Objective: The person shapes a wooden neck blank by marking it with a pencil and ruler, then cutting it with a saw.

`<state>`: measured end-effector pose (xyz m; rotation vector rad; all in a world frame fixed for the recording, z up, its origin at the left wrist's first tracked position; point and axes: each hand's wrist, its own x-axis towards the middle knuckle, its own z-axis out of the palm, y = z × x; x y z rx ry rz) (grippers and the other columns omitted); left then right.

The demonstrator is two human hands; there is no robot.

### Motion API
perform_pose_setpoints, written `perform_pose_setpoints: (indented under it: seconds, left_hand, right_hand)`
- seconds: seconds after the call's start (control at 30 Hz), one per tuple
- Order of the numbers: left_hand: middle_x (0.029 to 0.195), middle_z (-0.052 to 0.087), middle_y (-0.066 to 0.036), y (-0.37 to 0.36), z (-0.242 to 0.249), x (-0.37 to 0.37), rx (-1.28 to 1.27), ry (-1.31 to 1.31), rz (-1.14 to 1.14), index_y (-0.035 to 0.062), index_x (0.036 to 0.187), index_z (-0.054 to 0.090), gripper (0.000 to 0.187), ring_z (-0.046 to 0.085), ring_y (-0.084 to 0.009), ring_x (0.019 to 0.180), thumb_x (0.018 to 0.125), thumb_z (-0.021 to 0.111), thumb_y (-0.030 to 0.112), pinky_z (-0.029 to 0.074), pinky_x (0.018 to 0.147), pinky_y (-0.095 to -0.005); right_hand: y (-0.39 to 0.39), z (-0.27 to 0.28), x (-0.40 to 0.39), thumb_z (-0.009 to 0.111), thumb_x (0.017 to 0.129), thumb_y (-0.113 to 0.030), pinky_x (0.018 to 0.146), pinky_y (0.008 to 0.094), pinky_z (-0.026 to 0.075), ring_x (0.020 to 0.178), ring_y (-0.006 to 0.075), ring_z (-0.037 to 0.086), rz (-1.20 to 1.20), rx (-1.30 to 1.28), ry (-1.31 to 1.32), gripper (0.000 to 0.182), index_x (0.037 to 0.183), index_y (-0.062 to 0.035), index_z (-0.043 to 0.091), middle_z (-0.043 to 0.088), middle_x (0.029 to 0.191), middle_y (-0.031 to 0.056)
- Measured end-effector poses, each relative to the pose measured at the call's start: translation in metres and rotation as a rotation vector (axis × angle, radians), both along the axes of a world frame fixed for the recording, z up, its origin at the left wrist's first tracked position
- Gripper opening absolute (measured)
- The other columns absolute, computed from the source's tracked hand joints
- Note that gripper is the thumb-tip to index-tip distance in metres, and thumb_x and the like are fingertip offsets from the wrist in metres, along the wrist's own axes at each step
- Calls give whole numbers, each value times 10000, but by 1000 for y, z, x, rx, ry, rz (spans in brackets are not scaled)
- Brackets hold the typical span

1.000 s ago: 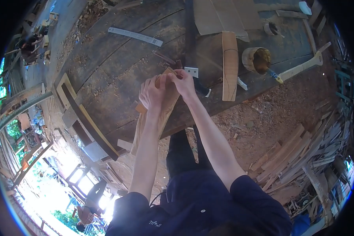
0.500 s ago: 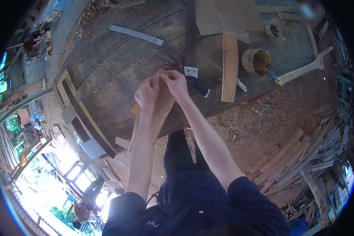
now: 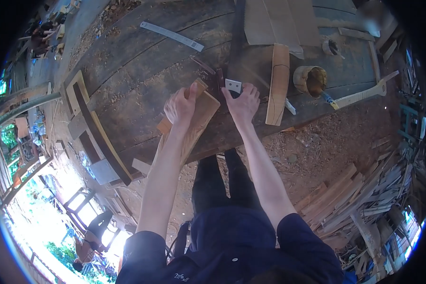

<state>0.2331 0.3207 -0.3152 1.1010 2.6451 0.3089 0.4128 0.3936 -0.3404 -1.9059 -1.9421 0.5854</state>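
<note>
1. Head view: your right hand (image 3: pixel 244 102) has left the wooden strip (image 3: pixel 201 85) and now sits beside the silvery plate (image 3: pixel 233 85), thumb spread from the fingers. Whether it grips anything there I can't tell, since the palm hides what lies beneath.
2. Your left hand (image 3: pixel 181 106) is closed over the strip, which lies along a broader pale board (image 3: pixel 204 113) reaching past the bench (image 3: pixel 142 90) edge towards you.
3. So the strip, shared by both hands a moment ago, now seems to depend on your left alone.
4. The curved board (image 3: pixel 278 85) (the one with the drawn line) lies untouched, right of your right hand.
</note>
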Motion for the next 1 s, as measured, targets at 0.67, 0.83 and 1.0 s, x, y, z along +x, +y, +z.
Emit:
perform_pose_setpoints:
  seconds: [0.67,0.83,1.0]
  left_hand:
    - [862,759,-169,-5,-5,1,31,40,14,90,928,691,628,738,-378,869,1030,487,675,550,807,-493]
    - [890,761,-184,-2,-1,6,-52,24,34,79,963,673,650,738,-390,889,1034,453,687,548,827,-502]
    - [899,766,-192,-1,-6,9,-86,105,24,89,956,702,620,740,-400,905,1024,493,669,546,833,-505]
  right_hand:
    - [-26,18,87,662,1053,-432,694,336,468,742,170,602,84,-69,591,420,1152,-26,620,650,848,76]
    - [-55,26,123,651,1071,-366,603,246,363,702,40,485,135,-726,1009,316,1092,-53,617,537,779,-47]
    - [-67,-3,140,662,1064,-363,631,252,354,732,41,435,237,-764,942,320,1049,-45,629,514,767,-59]
